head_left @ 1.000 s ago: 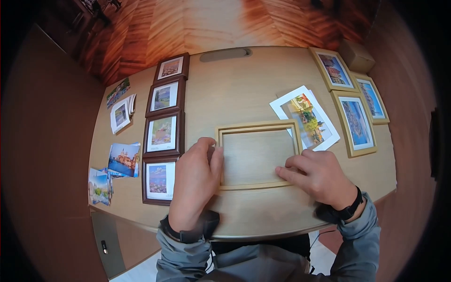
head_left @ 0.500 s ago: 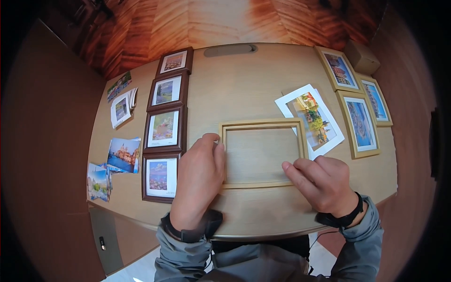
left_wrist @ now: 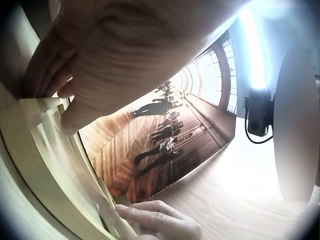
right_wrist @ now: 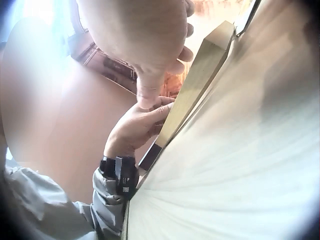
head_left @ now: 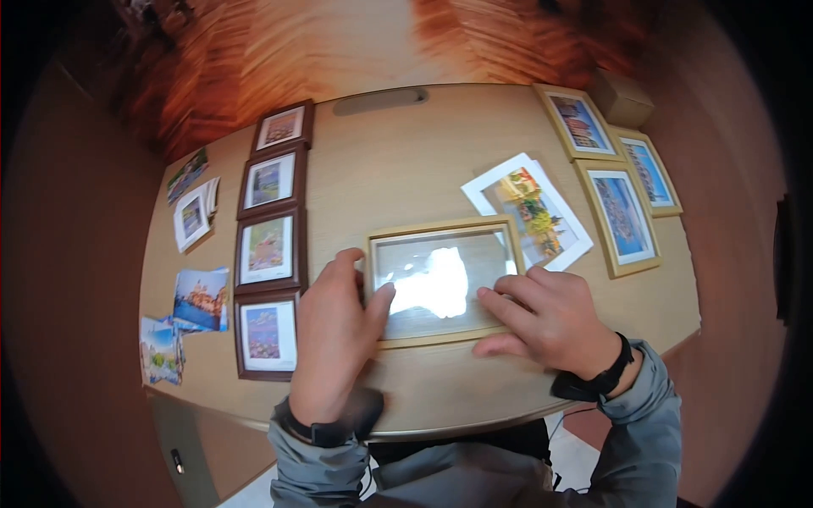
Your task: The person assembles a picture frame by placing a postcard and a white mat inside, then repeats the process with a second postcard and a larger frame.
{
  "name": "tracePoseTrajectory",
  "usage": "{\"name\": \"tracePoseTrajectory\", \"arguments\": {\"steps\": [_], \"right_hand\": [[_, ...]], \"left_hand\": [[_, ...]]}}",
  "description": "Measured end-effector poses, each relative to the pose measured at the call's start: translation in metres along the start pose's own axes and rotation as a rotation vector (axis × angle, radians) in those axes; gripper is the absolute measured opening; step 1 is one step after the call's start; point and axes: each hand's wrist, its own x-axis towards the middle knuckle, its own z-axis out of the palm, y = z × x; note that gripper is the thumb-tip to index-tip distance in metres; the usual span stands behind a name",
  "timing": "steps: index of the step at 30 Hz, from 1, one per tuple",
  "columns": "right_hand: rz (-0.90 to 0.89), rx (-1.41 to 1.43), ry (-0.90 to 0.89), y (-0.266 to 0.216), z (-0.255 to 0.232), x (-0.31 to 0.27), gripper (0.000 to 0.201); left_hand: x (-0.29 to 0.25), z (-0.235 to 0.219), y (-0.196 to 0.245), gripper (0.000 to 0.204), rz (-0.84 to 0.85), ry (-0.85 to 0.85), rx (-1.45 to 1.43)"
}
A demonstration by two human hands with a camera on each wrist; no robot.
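A gold-coloured picture frame (head_left: 445, 226) lies on the table in front of me, with a clear pane (head_left: 436, 284) inside it that throws back a bright reflection. My left hand (head_left: 330, 330) grips the frame's left side, thumb over the inner edge and fingers at the outside. On the right, my right hand (head_left: 563, 326) touches the pane near the lower right corner with a fingertip, its thumb held apart below the near edge. In the right wrist view the frame's side (right_wrist: 197, 80) stands beside the right fingers. The print with a white mat (head_left: 529, 212) lies partly behind the frame's upper right corner.
A column of dark brown framed pictures (head_left: 271, 245) stands left of the hands. Loose photo prints (head_left: 201, 298) and small cards (head_left: 193, 218) lie further left. Gold-framed pictures (head_left: 621, 216) and a small box (head_left: 621, 97) occupy the right side of the table.
A bright reflection has appeared on the pane. My right thumb has spread away from its fingers, and my left thumb now reaches further inward over the frame. The head view has shifted slightly.
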Motion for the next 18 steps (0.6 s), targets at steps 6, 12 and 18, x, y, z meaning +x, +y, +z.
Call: {"name": "tracePoseTrajectory", "arguments": {"steps": [6, 12, 18], "right_hand": [[0.114, 0.034, 0.089, 0.011, 0.015, -0.002, 0.036], [0.306, -0.024, 0.22, 0.035, 0.016, -0.015, 0.03], [0.797, -0.112, 0.015, 0.054, -0.002, -0.021, 0.06]], "left_hand": [[-0.001, 0.0, 0.001, 0.05, -0.018, -0.047, 0.03], [-0.007, -0.008, -0.001, 0.064, 0.011, -0.102, 0.06], [-0.01, -0.019, 0.005, 0.067, -0.043, -0.193, 0.086]]}}
